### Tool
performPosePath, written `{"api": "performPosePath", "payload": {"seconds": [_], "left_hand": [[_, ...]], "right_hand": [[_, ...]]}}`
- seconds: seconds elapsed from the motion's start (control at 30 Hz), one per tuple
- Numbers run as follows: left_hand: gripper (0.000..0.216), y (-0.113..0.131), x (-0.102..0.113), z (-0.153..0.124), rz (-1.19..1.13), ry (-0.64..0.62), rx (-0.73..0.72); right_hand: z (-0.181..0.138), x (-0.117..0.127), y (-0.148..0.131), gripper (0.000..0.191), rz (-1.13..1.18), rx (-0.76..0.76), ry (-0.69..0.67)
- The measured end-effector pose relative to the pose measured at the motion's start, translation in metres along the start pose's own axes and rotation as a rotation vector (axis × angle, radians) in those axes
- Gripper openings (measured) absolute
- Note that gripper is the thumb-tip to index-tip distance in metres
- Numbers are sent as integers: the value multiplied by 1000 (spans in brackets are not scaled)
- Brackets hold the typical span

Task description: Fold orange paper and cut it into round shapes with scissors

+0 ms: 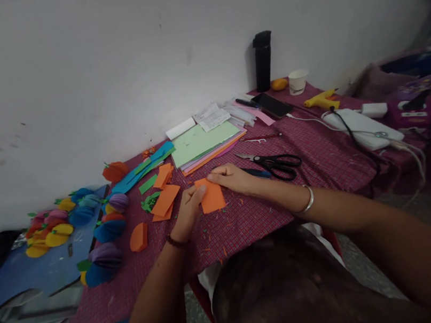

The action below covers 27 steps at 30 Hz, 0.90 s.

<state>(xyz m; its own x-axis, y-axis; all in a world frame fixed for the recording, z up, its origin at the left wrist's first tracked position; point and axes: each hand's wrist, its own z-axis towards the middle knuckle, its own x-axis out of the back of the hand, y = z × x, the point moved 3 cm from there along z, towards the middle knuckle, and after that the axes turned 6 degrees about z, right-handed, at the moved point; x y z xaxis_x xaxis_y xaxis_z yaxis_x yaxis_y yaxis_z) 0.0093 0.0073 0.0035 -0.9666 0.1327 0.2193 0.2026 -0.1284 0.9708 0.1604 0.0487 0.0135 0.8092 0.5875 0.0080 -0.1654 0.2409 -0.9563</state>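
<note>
Between my two hands is a rectangular piece of orange paper (213, 198), held just above the table's front part. My left hand (187, 213) pinches its left edge, thumb on top. My right hand (232, 178) grips the upper right corner with thumb and fingers. More orange paper pieces (167, 200) lie left of my left hand, beside green paper scraps (150, 202) and a green strip (148, 184). A rounded, folded orange piece (139, 237) rests nearer the table's left edge. Black-handled scissors (276, 164) lie just beyond my right wrist, blades partly apart.
A stack of coloured paper sheets (205, 144) lies at the back. Several paper fruits (104, 259) stand at the left, some on a blue board (53, 269). At the right are a black bottle (263, 62), a phone (273, 105), a yellow glue gun (322, 101) and a white power strip with cords (364, 128).
</note>
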Motion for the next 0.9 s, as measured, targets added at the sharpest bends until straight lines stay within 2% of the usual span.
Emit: {"api": "performPosePath", "payload": {"seconds": [0.1, 0.2, 0.27, 0.4, 0.53, 0.7, 0.9], "left_hand": [[40, -5, 0, 3, -32, 10, -1], [39, -9, 1, 6, -2, 70, -15], [39, -9, 2, 7, 14, 139, -29], [41, -4, 7, 8, 50, 310, -60], [42, 1, 17, 9, 127, 470, -67], [40, 1, 20, 9, 127, 435, -60], [40, 0, 7, 8, -16, 265, -7]], "right_hand": [[0, -4, 4, 51, 24, -45, -68], [-1, -6, 7, 47, 128, -92, -59], [0, -8, 9, 42, 112, -94, -65], [0, -12, 10, 33, -61, -144, -71], [-1, -16, 11, 24, -51, -241, -89], [-4, -12, 8, 24, -1, -288, -157], [0, -7, 7, 35, -8, -99, -108]]}}
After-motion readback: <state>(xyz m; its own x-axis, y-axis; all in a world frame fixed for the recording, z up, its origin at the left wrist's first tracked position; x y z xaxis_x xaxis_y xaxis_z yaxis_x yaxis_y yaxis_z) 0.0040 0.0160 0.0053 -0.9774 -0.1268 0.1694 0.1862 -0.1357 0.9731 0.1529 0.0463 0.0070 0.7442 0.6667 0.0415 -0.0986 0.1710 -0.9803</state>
